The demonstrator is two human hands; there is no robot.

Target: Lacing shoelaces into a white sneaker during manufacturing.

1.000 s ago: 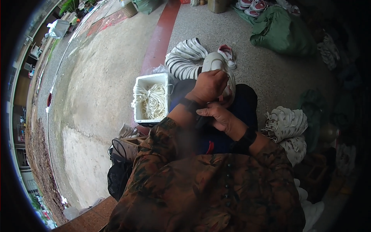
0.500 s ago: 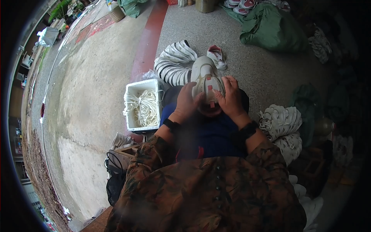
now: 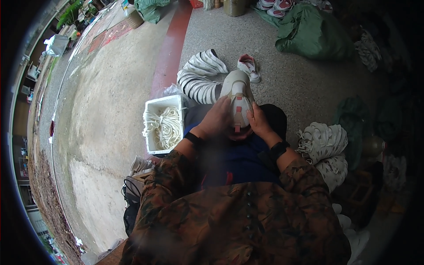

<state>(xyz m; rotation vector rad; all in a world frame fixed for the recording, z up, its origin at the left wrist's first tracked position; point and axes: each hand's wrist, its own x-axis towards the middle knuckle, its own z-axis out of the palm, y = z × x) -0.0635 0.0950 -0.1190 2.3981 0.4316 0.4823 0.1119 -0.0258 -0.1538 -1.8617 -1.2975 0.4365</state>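
Holding one shoe [image 3: 236, 88] over my lap [image 3: 240, 161], toe away from me, I have both hands on it: my left hand [image 3: 217, 115] closes around its left side, my right hand [image 3: 261, 121] around its right. Ahead, one second shoe [image 3: 248, 67] sits on the floor [image 3: 287, 84], near one curved stack [image 3: 201, 75] of white pieces. One white box [image 3: 165, 101] of laces [image 3: 167, 128] stands to my left, two white bundles [image 3: 322, 139] to my right. Farther off lies one big green sack [image 3: 309, 37].

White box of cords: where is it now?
In the head view, the white box is left of the left hand, just below-left of the curved white stack.
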